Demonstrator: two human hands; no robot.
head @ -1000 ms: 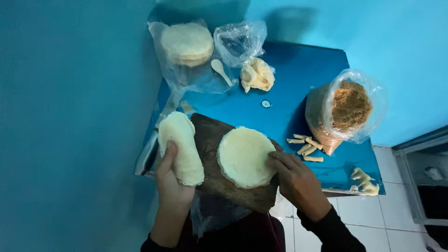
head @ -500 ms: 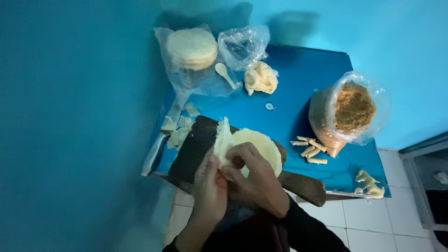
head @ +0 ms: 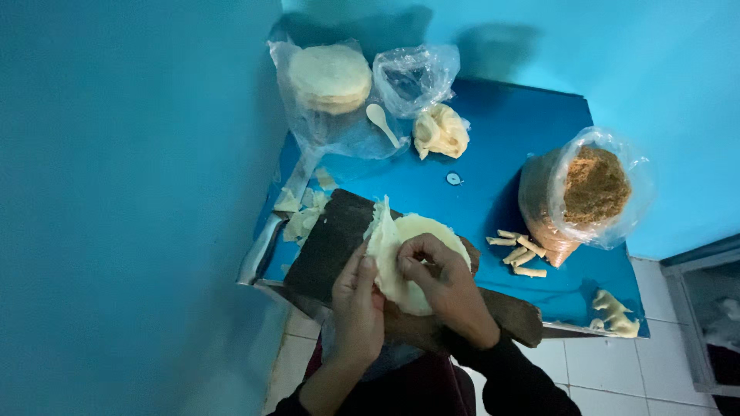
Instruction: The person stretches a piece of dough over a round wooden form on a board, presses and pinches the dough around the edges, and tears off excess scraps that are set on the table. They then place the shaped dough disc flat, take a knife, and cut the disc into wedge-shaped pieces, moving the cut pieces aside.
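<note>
A stack of thin round pale wrapper sheets (head: 432,231) lies on a dark wooden board (head: 331,243) on the blue table (head: 501,154). My left hand (head: 358,304) holds the left edge of the stack, where one sheet (head: 383,231) is lifted upright. My right hand (head: 443,281) pinches that sheet at the stack's middle, fingers curled onto it. Both hands touch the wrappers above the board's near end.
At the back stand a plastic bag with a round stack of wrappers (head: 330,77), an empty crumpled bag (head: 416,77), a white spoon (head: 381,123) and a lump of scraps (head: 441,131). A bag of brown filling (head: 590,189) stands right, with several rolled pieces (head: 520,254) beside it. Scraps (head: 304,216) lie left.
One second ago my left hand held a separate stack at the board's left. Both hands have since come together on the round stack and peeled one sheet upright.
</note>
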